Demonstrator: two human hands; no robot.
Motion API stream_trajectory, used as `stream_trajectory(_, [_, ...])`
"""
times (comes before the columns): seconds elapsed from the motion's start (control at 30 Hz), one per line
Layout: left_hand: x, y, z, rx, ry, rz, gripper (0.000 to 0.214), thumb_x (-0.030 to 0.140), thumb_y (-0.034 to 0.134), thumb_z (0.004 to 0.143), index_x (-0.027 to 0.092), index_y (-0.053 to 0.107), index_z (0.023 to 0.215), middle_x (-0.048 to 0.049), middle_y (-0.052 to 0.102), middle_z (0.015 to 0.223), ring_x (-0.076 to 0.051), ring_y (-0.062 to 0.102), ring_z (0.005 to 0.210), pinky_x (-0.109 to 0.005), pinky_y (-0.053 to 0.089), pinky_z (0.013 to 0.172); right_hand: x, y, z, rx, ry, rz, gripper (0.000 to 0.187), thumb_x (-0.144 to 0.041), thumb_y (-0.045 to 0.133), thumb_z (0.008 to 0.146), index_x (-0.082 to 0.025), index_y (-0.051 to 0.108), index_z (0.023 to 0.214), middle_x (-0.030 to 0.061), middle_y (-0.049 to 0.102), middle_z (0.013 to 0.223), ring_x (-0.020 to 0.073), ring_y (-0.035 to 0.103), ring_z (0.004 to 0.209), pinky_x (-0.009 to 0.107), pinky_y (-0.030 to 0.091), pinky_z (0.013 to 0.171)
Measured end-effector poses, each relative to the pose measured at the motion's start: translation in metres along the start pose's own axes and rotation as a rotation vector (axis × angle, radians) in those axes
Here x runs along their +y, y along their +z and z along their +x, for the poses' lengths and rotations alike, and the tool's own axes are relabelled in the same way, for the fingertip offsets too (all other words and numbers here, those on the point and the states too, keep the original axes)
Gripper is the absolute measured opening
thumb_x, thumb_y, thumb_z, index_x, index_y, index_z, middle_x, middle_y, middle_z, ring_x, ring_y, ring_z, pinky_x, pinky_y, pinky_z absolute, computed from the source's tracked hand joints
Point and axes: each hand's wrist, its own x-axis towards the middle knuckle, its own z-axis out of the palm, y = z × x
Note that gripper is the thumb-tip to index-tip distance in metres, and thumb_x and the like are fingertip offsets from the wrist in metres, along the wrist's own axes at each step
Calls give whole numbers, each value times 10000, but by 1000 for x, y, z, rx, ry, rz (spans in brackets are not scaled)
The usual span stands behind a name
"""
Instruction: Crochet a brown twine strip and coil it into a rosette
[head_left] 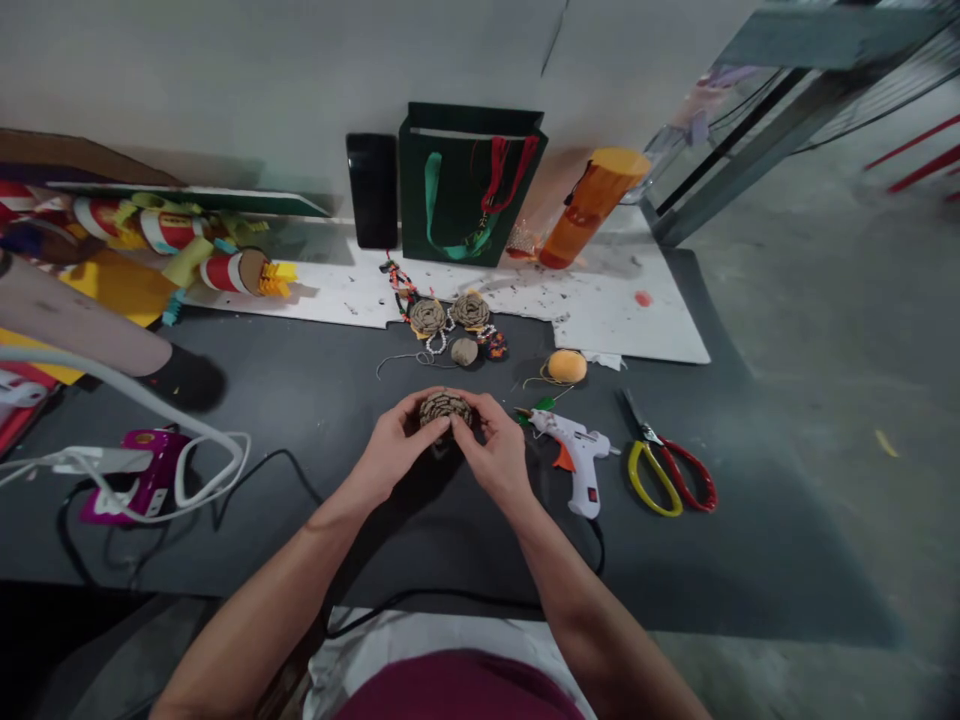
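Observation:
Between my left hand (pixel 401 440) and my right hand (pixel 495 445) is a grey-brown twine rosette (pixel 445 406), its coils layered like a flower. Both hands grip its sides, with the thumbs pressed on the near edge. To the right of my right hand lies a white glue gun (pixel 576 450) with an orange trigger. Beyond the hands sit two similar rosettes (pixel 427 317) with bead strings, and a ball of grey twine (pixel 464 351). A ball of orange yarn (pixel 567 366) rests farther right, above the glue gun.
Scissors (pixel 667 465) with yellow and red handles lie at the right. A green gift bag (pixel 469 190), a black phone (pixel 373 190) and an orange cylinder (pixel 589 210) stand at the back. A purple power strip (pixel 142 475) with white cables and a lamp-like tube (pixel 90 310) occupy the left.

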Motion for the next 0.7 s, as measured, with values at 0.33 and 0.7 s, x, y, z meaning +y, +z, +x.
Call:
stream_trajectory(0.33, [8, -4, -5, 35, 199, 407, 264, 316, 571, 841, 176, 720, 1008, -38, 588, 860, -176, 538, 842, -287, 425, 776, 1, 1, -2, 7, -12, 34, 289, -234, 550, 839, -226, 662, 1105, 59, 669, 972, 197, 632, 888, 322, 518, 782])
stream_trajectory(0.7, [17, 2, -6, -108, -11, 70, 122, 259, 628, 729, 148, 620, 678, 22, 534, 623, -115, 465, 620, -238, 377, 614, 5, 5, 1, 103, 178, 317, 288, -285, 615, 790, -205, 678, 1060, 65, 717, 1023, 206, 675, 935, 359, 539, 872])
